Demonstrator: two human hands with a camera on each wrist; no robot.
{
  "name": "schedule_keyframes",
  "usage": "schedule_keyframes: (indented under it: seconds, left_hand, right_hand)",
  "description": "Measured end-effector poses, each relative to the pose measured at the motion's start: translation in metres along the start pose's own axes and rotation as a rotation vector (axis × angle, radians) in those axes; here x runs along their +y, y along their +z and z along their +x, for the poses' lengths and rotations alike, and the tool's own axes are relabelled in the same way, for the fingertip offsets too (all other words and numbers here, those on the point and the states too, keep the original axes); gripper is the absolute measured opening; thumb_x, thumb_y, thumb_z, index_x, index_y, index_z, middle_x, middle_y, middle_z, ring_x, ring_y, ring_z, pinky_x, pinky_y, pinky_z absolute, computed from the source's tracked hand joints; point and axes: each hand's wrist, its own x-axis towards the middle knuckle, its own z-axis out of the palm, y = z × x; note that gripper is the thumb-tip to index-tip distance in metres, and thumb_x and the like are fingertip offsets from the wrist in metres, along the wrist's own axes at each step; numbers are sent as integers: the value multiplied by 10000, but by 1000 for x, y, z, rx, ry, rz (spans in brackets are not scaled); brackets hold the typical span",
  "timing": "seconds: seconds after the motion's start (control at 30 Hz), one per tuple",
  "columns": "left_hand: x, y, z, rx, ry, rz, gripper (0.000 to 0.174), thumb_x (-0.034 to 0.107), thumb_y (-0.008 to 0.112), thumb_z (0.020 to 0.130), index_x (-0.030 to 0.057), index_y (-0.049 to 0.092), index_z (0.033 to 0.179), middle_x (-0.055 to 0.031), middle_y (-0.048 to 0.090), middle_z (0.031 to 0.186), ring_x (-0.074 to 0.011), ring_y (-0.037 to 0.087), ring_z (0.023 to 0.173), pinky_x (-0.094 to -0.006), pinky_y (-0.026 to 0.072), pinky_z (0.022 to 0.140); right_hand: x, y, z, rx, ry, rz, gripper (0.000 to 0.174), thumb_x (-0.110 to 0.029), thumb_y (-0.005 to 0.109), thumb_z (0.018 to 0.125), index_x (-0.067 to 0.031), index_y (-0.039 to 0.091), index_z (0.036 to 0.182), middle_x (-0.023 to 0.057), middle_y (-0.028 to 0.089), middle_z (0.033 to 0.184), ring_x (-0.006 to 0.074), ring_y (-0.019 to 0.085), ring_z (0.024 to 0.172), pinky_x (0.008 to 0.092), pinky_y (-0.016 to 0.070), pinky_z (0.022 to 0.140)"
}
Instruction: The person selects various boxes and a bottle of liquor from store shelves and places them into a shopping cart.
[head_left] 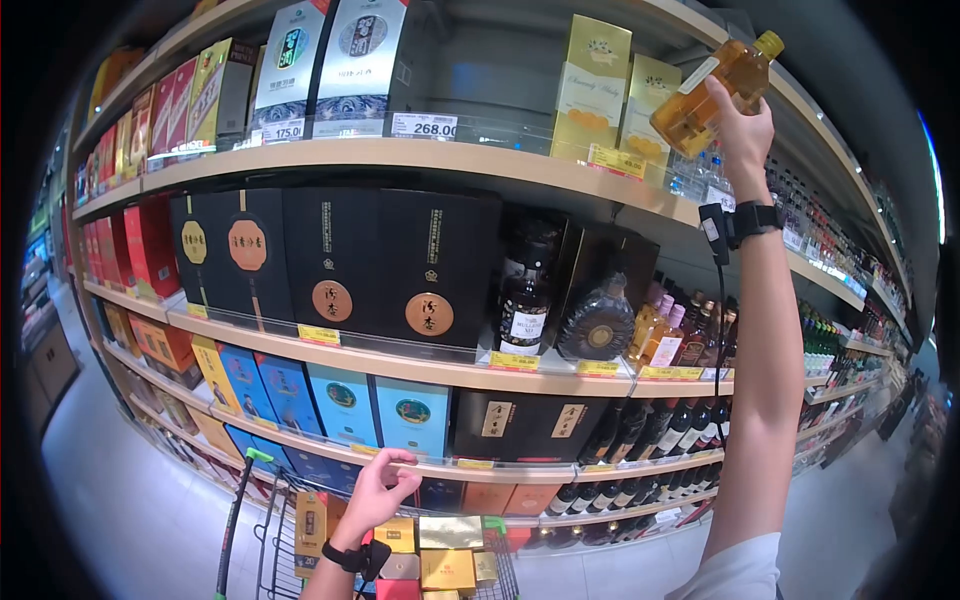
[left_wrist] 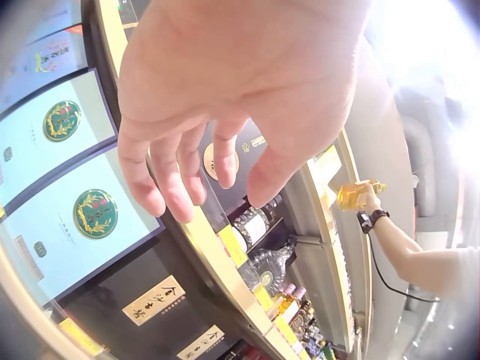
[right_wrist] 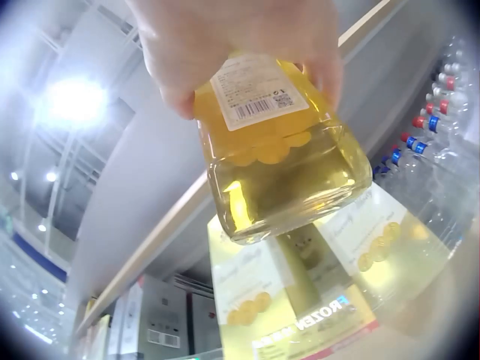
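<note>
High at the right, my right hand (head_left: 745,125) grips a clear glass liquor bottle (head_left: 700,100) of amber liquid, tilted, with a yellow cap. A label with a barcode shows on the bottle (right_wrist: 289,150) in the right wrist view. Two pale gold boxes (head_left: 592,90) stand on the upper shelf just left of and below it. My left hand (head_left: 378,492) hangs in the air with loosely bent fingers, holding nothing. It is above a shopping cart (head_left: 262,540) and in front of the light blue boxes (head_left: 412,412) on a lower shelf.
Boxed goods (head_left: 612,505) and bottles fill several wooden shelves ahead. A round dark bottle (head_left: 600,318) stands at mid height beside small bottles (head_left: 665,335). Gold and red boxes (head_left: 447,570) lie in the cart. The shelf edge (head_left: 400,150) carries price tags. A cable (head_left: 722,340) hangs from my right wrist.
</note>
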Motion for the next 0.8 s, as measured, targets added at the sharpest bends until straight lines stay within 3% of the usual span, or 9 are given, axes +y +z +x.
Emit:
schedule_keyframes:
  seconds: [0.13,0.2,0.33,0.47,0.53,0.6,0.67,0.7,0.8]
  left_hand:
    - [14,16,17,-83,5,0,306,37,706,922,35,557,1189,-47,645,1144,-96,638,974,-262,526,864]
    - [25,27,26,-132,53,-20,306,64,709,929,37,555,1191,-55,644,1152,-106,631,1004,-277,522,885]
    - [47,50,41,-253,134,-116,356,90,702,937,24,530,1242,-87,625,1201,-146,624,1073,-308,510,947]
    - [71,77,56,-377,211,-320,479,139,659,969,-6,446,1373,-143,580,1295,-213,595,1178,-348,488,1015]
    - [82,90,62,-444,257,-339,736,332,685,961,12,318,1512,-191,476,1452,-258,502,1325,-393,424,1093]
    - [84,102,67,-517,273,-395,823,364,682,963,41,225,1567,-196,397,1520,-290,420,1398,-409,362,1143]
    - [79,113,72,-581,252,-423,951,527,665,937,41,167,1587,-204,349,1549,-315,384,1427,-422,336,1160]
    - [80,119,67,-571,221,-483,1008,620,642,908,37,177,1586,-188,341,1555,-296,390,1424,-404,334,1158]
    - [52,126,59,-506,136,-528,973,615,697,862,6,314,1517,-111,464,1471,-187,470,1342,-352,389,1115]
  right_hand:
    - [-30,-27,-34,-100,125,93,848,-431,874,740,83,518,1314,150,668,1143,192,659,1004,311,545,836]
    - [-38,-42,-67,-145,191,105,926,-433,849,768,99,448,1411,147,663,1159,186,655,1008,303,542,786]
    - [-44,-77,-145,-393,286,242,857,-303,814,829,95,393,1460,154,651,1210,196,650,1065,312,557,834]
    - [-64,-88,-231,-480,366,324,876,-220,820,827,87,339,1492,210,572,1313,248,630,1142,352,563,910]
    - [-62,-88,-269,-495,420,331,981,-216,866,766,78,294,1507,226,553,1332,266,623,1162,361,535,961]
    - [-81,-86,-305,-544,504,228,1040,-203,868,751,34,229,1537,233,553,1327,268,625,1164,369,527,972]
    - [-92,-82,-340,-579,631,270,1083,-211,867,748,-5,174,1555,238,554,1320,276,628,1164,369,536,950]
    - [-93,-81,-353,-629,608,205,1126,-232,881,730,-8,149,1555,242,576,1289,273,648,1128,366,547,919]
    - [-104,-72,-386,-699,641,85,1138,-268,894,715,17,163,1539,235,618,1238,269,683,1060,366,546,909]
